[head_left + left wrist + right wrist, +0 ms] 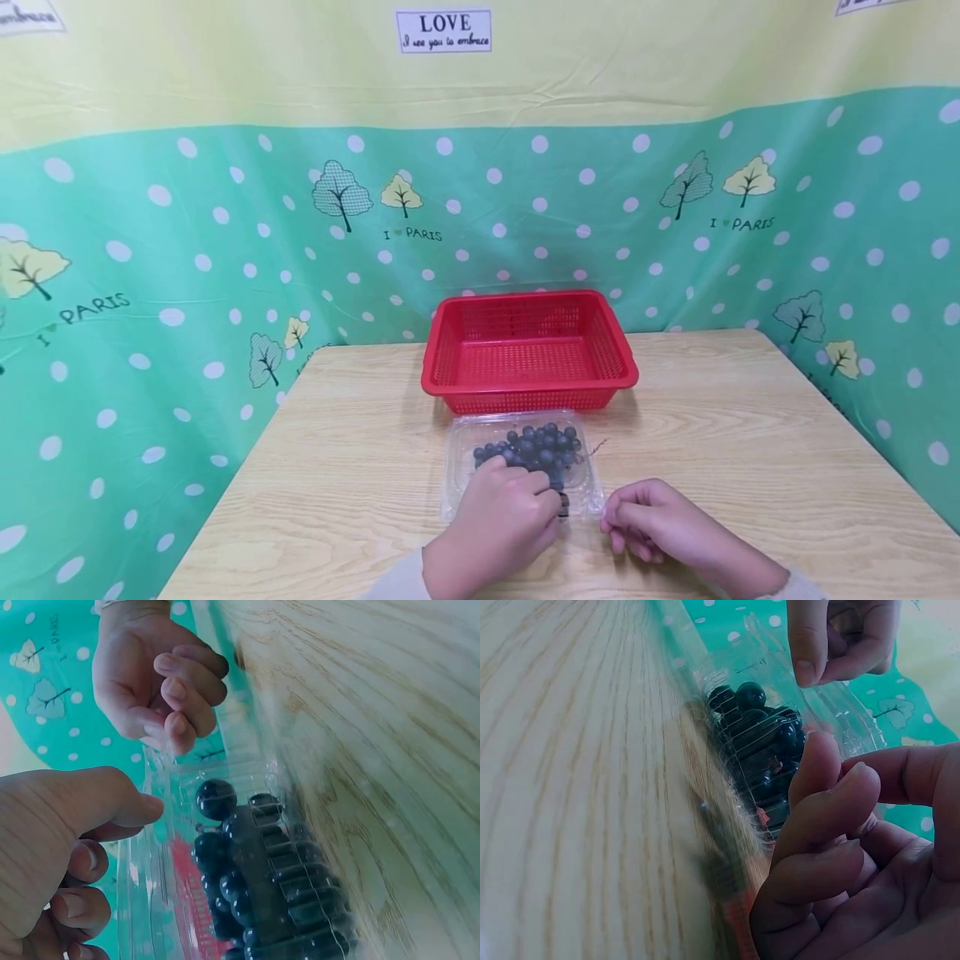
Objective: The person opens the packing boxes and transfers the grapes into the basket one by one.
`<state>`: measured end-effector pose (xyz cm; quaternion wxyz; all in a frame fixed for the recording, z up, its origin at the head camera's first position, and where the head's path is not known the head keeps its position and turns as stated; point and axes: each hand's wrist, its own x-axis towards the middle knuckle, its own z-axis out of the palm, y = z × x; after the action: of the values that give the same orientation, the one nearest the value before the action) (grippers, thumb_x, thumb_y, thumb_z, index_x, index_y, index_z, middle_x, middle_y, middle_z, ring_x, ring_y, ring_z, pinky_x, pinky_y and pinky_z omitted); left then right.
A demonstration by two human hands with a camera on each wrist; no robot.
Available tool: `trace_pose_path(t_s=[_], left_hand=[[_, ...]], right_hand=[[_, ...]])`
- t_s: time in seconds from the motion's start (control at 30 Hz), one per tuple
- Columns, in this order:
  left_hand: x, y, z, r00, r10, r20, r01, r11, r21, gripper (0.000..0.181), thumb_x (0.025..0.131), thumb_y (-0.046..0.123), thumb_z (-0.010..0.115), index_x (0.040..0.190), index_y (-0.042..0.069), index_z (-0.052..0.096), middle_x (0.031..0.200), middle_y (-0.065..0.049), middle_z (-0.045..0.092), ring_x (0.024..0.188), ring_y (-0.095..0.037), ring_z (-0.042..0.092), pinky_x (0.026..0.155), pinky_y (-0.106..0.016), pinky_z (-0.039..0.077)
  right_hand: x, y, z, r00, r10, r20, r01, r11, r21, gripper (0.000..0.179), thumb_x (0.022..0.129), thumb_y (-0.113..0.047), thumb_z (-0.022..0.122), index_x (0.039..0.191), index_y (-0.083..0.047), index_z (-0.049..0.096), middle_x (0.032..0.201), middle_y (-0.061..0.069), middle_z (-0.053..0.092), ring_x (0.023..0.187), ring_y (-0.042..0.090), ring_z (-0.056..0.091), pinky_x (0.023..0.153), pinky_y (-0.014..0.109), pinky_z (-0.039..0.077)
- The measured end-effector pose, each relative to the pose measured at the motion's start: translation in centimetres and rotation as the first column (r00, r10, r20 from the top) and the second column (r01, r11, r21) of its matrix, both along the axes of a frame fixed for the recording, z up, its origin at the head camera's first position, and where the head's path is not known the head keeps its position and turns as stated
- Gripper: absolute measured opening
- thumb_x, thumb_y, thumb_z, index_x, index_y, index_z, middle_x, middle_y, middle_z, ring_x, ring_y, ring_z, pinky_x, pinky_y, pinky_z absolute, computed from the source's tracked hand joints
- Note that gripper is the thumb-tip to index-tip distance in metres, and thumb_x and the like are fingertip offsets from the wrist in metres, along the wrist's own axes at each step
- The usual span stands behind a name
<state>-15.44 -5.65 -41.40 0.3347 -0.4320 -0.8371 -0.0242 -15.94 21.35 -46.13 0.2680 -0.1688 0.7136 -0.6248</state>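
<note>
A clear plastic clamshell box lies on the table with a bunch of dark grapes inside. My left hand is over its near side, fingers curled, thumb and forefinger pinching at the rim. Up close, the left thumb is right at the clear edge. At the near right corner my right hand pinches the plastic between thumb and fingertips, the other fingers loosely curled. In the right wrist view the right hand partly covers the box and grapes.
Behind the box stands a red perforated plastic basket. A thin bit of stem shows at the box's right side. The wooden table is bordered by a green and yellow patterned cloth at the back and sides.
</note>
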Motion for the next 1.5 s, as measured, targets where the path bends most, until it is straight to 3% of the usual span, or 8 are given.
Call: trace_pose_path(t_s=[0.27,0.47,0.9,1.23,1.5], left_hand=[[0.2,-0.7,0.0,1.000,0.008,0.023,-0.007,1.000,-0.013,0.021,0.079,0.031,0.078,0.064,0.027,0.064,0.063,0.016,0.053,0.053,-0.007,0.044,0.059,-0.023,0.017],[0.2,-1.2,0.0,1.000,0.002,0.009,-0.002,1.000,-0.002,0.021,0.078,0.028,0.077,0.063,0.026,0.062,0.063,0.015,0.054,0.054,-0.009,0.048,0.059,-0.025,0.020],[0.6,-2.3,0.0,1.000,0.014,0.008,-0.015,1.000,0.015,0.023,0.078,0.028,0.077,0.062,0.027,0.061,0.062,0.015,0.051,0.052,-0.008,0.044,0.058,-0.024,0.019],[0.9,-3.2,0.1,1.000,0.023,-0.011,-0.023,1.000,0.017,0.021,0.078,0.026,0.077,0.063,0.026,0.061,0.064,0.015,0.055,0.053,-0.009,0.046,0.058,-0.025,0.026],[1.1,-3.7,0.0,0.999,0.010,-0.038,-0.008,0.999,0.038,0.016,0.073,0.020,0.078,0.066,0.026,0.065,0.064,0.015,0.053,0.050,-0.006,0.038,0.058,-0.022,0.017]], right_hand=[[0.1,0.1,-0.2,1.000,-0.003,-0.010,0.003,1.000,-0.008,0.029,0.101,-0.011,0.053,0.102,0.016,0.064,0.076,0.003,0.069,0.052,0.004,0.048,0.044,0.018,0.035],[0.1,0.0,-0.2,1.000,-0.010,-0.018,0.010,1.000,-0.004,0.028,0.100,-0.010,0.053,0.101,0.015,0.065,0.076,0.003,0.069,0.052,0.004,0.048,0.045,0.018,0.035],[0.2,-0.1,-0.1,1.000,-0.010,-0.010,0.010,1.000,-0.003,0.027,0.100,-0.008,0.052,0.101,0.017,0.063,0.076,0.004,0.069,0.052,0.004,0.047,0.046,0.018,0.034],[0.1,0.0,-0.2,1.000,-0.017,-0.006,0.017,1.000,0.008,0.028,0.101,-0.010,0.052,0.102,0.015,0.064,0.076,0.004,0.069,0.053,0.004,0.048,0.047,0.018,0.035],[0.1,0.0,-0.1,1.000,-0.024,0.000,0.024,0.999,0.023,0.028,0.102,-0.011,0.053,0.102,0.015,0.065,0.076,0.004,0.068,0.053,0.004,0.048,0.047,0.018,0.036]])
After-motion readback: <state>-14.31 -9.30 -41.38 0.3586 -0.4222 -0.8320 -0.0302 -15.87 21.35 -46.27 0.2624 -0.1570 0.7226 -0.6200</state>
